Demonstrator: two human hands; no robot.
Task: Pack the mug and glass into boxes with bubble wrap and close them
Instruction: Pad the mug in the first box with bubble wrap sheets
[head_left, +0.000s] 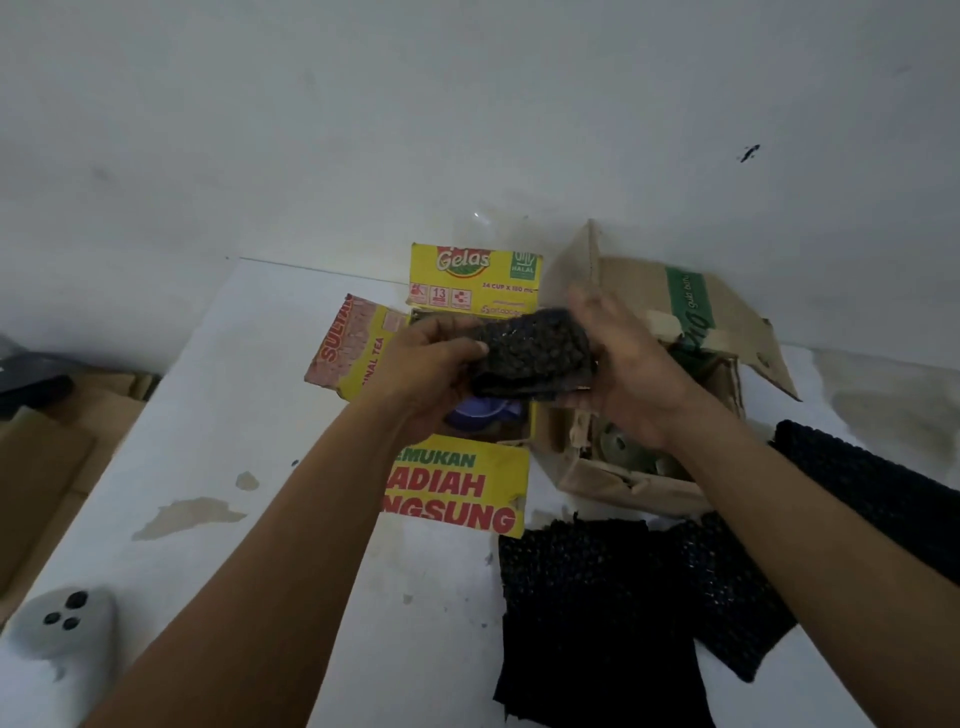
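Note:
A folded piece of black bubble wrap (530, 351) hangs above the open yellow box (467, 486), held between both hands. My left hand (426, 364) grips its left end, thumb on top. My right hand (618, 358) holds its right end with fingers stretched along it. Under the wrap, inside the yellow box, a blue-purple mug (480, 413) shows partly. To the right stands an open brown box (727, 332) with a greenish glass object (618, 447) inside, partly hidden by my right wrist.
Loose black bubble wrap sheets (597, 613) lie on the white table (234, 395) at the front right, another (872, 493) further right. A grey device (62, 623) sits at the front left. Flat cardboard (47, 467) lies left of the table. A white wall is behind.

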